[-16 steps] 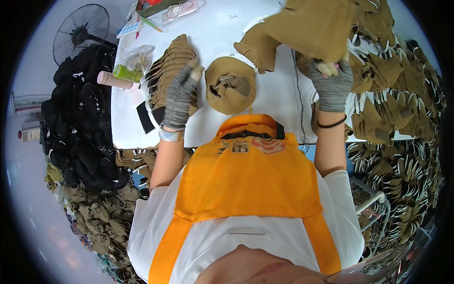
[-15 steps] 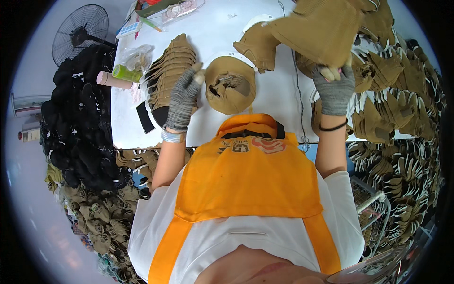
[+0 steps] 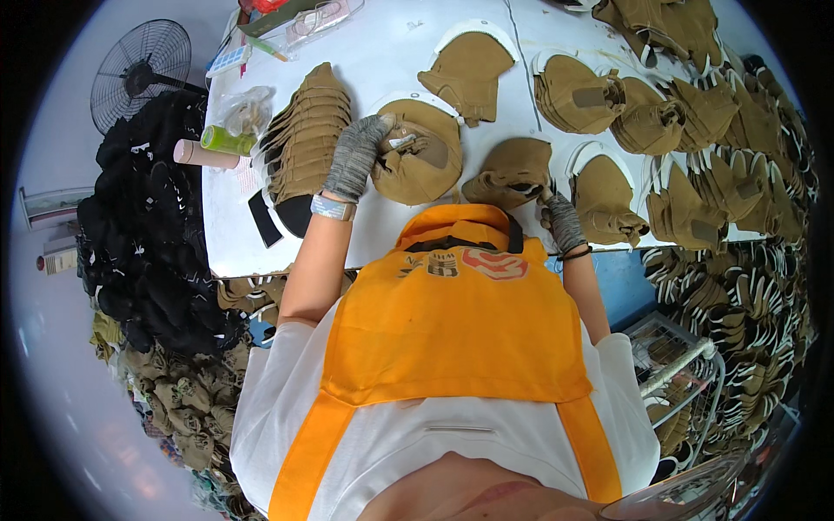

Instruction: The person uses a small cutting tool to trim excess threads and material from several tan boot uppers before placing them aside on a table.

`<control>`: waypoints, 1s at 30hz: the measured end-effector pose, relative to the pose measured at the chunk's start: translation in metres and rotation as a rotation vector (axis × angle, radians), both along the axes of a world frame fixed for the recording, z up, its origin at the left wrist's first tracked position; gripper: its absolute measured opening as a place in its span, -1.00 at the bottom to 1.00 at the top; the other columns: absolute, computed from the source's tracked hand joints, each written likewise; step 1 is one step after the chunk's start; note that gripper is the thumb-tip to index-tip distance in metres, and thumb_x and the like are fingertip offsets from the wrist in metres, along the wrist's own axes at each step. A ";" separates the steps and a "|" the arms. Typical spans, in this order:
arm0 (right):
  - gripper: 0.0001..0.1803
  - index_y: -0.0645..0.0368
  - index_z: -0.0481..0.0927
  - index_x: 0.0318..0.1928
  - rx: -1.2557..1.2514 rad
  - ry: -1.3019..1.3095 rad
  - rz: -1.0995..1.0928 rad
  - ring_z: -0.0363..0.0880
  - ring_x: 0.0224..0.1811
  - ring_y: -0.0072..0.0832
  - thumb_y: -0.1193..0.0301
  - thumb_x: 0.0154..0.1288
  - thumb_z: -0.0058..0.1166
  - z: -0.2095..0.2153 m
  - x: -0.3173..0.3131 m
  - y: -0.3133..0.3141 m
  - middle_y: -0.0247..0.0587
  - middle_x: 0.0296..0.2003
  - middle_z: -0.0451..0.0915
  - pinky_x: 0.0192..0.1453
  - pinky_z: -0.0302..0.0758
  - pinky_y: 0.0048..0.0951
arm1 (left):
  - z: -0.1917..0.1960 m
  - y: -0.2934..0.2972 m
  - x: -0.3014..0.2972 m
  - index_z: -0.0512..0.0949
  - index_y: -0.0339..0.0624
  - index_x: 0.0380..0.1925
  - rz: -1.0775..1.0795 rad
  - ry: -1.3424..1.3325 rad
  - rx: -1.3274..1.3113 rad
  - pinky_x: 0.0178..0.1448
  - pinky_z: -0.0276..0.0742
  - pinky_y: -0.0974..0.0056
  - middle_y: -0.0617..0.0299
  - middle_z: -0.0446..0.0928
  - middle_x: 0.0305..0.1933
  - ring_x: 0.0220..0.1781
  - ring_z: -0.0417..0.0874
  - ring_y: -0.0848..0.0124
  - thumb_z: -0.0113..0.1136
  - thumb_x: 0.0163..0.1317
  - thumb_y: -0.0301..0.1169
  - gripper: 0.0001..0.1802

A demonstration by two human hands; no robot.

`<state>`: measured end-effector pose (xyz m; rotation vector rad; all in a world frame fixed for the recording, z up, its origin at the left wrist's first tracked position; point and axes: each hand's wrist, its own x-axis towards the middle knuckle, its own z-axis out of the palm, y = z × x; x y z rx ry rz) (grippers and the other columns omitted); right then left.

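Observation:
On the white table [image 3: 391, 247] lies a round brown cap [image 3: 434, 187] with a white curved brim piece and its opening gathered inward. My left hand [image 3: 356, 158], in a grey fingerless glove, pinches its left rim; a small white tag shows inside. To the right, a second brown cap [image 3: 514, 165] is tilted near the table's front edge. My right hand [image 3: 563, 224], gloved alike, grips this cap's lower right edge; part of the fingers is hidden. Just beyond, another brown cap [image 3: 473, 74] with a white brim lies flat.
A nested stack of brown caps [image 3: 314, 130] stands beside my left hand, near a black phone [image 3: 265, 219], a green bottle [image 3: 228, 139] and a pink one [image 3: 204, 154]. Rows of brown caps [image 3: 686, 122] cover the right side. Black caps [image 3: 152, 234] are heaped at left, by a fan [image 3: 139, 74].
My right hand has come down toward me from the upper right, where it held up a brown cap, and now grips one near the front edge. My left hand has closed on the round cap's rim.

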<state>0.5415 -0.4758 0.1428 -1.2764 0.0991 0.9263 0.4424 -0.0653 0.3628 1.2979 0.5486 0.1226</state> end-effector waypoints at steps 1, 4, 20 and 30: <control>-0.74 0.04 0.52 -0.09 -0.098 -0.139 0.070 0.43 -0.52 -0.46 0.22 0.27 0.07 -0.018 -0.004 -0.007 -0.27 -0.47 0.50 -0.42 0.39 -0.40 | 0.000 0.001 0.002 0.61 -0.26 -0.32 -0.027 -0.002 0.031 -0.23 0.48 0.44 0.29 0.59 -0.39 -0.37 0.52 0.54 0.21 0.22 -0.27 -0.75; -0.68 0.18 0.53 -0.16 -0.627 -0.833 0.062 0.42 -0.50 -0.35 0.19 0.27 0.05 0.002 -0.013 0.010 -0.17 -0.45 0.49 -0.40 0.37 -0.33 | -0.007 0.007 0.003 0.60 -0.26 -0.33 -0.046 -0.002 0.068 -0.23 0.48 0.42 0.30 0.58 -0.39 -0.37 0.52 0.54 0.20 0.22 -0.24 -0.73; -0.68 0.14 0.53 -0.08 -0.386 -1.467 0.335 0.52 -0.25 -0.23 0.43 0.11 0.19 0.237 -0.043 0.205 -0.16 -0.29 0.48 -0.19 0.49 -0.35 | -0.050 -0.007 -0.077 0.43 -0.21 0.12 0.250 -0.095 0.128 0.18 0.30 0.37 0.23 0.46 0.08 0.09 0.44 0.44 -0.08 0.35 -0.01 -0.45; -0.79 0.19 0.50 -0.28 -0.283 -1.575 0.336 0.44 -0.30 -0.26 0.42 0.11 0.23 0.240 -0.029 0.233 -0.16 -0.37 0.40 -0.15 0.44 -0.36 | -0.101 -0.023 -0.100 0.20 -0.17 0.31 0.220 0.086 -0.067 0.27 0.18 0.38 0.21 0.26 0.30 0.26 0.26 0.38 -0.17 0.40 -0.04 -0.40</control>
